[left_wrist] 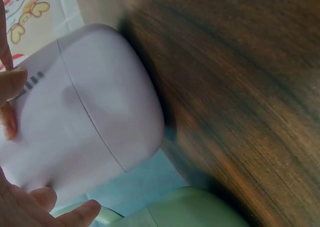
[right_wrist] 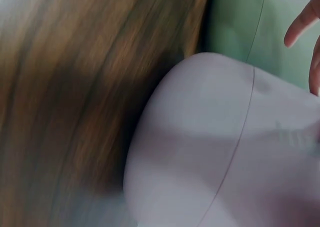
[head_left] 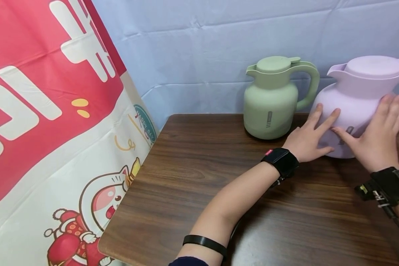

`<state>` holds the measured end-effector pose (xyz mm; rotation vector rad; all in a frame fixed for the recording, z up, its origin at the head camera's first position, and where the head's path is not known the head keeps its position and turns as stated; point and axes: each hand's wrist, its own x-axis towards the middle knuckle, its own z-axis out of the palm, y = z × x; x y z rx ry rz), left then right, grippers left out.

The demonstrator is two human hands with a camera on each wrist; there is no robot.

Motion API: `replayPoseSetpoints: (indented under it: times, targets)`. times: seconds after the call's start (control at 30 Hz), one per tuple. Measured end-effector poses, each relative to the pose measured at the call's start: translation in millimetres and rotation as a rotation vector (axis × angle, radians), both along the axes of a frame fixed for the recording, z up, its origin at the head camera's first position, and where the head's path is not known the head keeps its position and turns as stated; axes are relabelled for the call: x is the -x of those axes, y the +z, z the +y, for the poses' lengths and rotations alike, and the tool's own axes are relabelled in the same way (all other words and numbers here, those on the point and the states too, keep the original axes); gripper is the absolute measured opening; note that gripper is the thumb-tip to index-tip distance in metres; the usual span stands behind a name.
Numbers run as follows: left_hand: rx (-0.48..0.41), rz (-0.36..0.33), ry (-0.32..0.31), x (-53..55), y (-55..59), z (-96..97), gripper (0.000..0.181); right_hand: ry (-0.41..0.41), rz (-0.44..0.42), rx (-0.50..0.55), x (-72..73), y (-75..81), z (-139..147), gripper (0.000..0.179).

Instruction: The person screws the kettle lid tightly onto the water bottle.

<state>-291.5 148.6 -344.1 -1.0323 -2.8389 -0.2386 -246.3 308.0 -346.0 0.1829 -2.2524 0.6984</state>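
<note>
A lilac jug (head_left: 355, 101) with a spout, a flat lid and a handle on its right stands upright at the right of the table. My left hand (head_left: 307, 142) rests against its left side with fingers spread. On the front right of the body, my right hand (head_left: 379, 138) lies with its fingers extended upward and its thumb pointing left. The left wrist view shows the jug's smooth lower body (left_wrist: 110, 97) and a seam line around it. Its base (right_wrist: 170, 152) sits close over the wood in the right wrist view. The handle is partly cut off in the head view.
A green jug (head_left: 269, 107) of the same shape stands just left of the lilac one, its handle toward it. The brown wooden table (head_left: 193, 166) meets a pale blue cloth (head_left: 199, 74) at the back. A red and white printed cloth (head_left: 70, 147) hangs at the left.
</note>
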Motion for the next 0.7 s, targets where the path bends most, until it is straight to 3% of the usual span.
replayPoseSetpoints:
  times: [0.3,0.7]
  targets:
    - [0.032,-0.011,0.061,1.4,3.5,10.3,0.098,0.049,0.084,-0.006,13.4,-2.9,14,0.126]
    - [0.033,-0.025,0.076,6.4,5.2,16.0,0.097,0.060,0.021,0.046,22.0,-3.0,27,0.130]
